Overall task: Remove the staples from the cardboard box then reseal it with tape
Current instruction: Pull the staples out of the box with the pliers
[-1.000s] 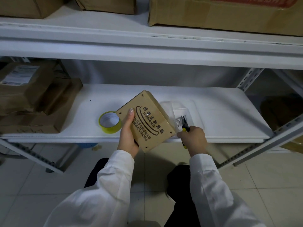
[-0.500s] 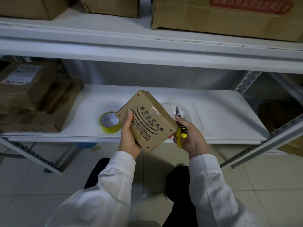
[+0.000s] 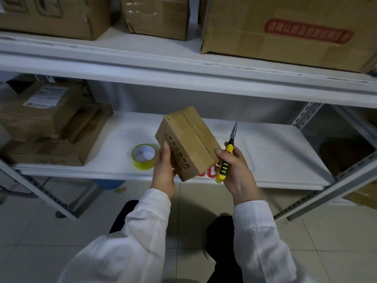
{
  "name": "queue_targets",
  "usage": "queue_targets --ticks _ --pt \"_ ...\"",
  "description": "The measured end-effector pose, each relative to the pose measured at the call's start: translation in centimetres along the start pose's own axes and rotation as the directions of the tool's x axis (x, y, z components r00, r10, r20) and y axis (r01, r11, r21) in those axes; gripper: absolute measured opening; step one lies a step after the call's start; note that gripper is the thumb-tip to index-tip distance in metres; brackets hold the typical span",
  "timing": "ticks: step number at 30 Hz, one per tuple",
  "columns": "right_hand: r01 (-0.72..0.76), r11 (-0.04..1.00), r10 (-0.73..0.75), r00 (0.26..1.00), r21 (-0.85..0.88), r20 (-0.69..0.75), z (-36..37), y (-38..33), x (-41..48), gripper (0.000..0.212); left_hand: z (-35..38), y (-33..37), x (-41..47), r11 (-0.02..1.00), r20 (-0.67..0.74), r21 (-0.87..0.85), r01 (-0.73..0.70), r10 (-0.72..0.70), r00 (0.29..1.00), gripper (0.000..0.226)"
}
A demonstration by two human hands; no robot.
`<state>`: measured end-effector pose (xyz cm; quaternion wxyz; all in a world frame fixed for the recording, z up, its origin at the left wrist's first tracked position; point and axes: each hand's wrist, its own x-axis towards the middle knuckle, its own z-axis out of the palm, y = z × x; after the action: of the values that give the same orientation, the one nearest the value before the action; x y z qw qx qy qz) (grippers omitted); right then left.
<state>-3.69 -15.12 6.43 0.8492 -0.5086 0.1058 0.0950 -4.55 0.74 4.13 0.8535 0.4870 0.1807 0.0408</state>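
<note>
The small cardboard box [image 3: 187, 141] is held up in the air just in front of the lower shelf [image 3: 281, 160], tilted so that its flap seam faces the camera. The left hand [image 3: 164, 167] grips it from the left side, thumb on the printed face and the other fingers hidden behind. The right hand [image 3: 237, 170] is curled round the yellow-and-black handles of the needle-nose pliers [image 3: 226, 155], with one fingertip touching the box's near right corner.

The seam, the box's long axis, runs from far left to near right. The pliers stand just beside the box on its right, nose up and pointing past the far end, so nose and seam diverge. The right hand is the nearer one to the seam, and it probably has to swing the nose leftwards onto that face while the left hand steadies the box. The staples are too small to make out here.

The roll of yellow tape [image 3: 143, 156] lies on the shelf just left of the left hand (ready for resealing).
</note>
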Motion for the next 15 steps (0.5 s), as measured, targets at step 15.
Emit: queue_targets --ticks 15 --pt "0.058 0.978 -0.035 0.993 -0.202 0.114 0.8 -0.2 -1.4 0.054 -1.0 -0.1 -1.3 0.951 0.212 -0.233 0.204 -0.155 0.965 0.052"
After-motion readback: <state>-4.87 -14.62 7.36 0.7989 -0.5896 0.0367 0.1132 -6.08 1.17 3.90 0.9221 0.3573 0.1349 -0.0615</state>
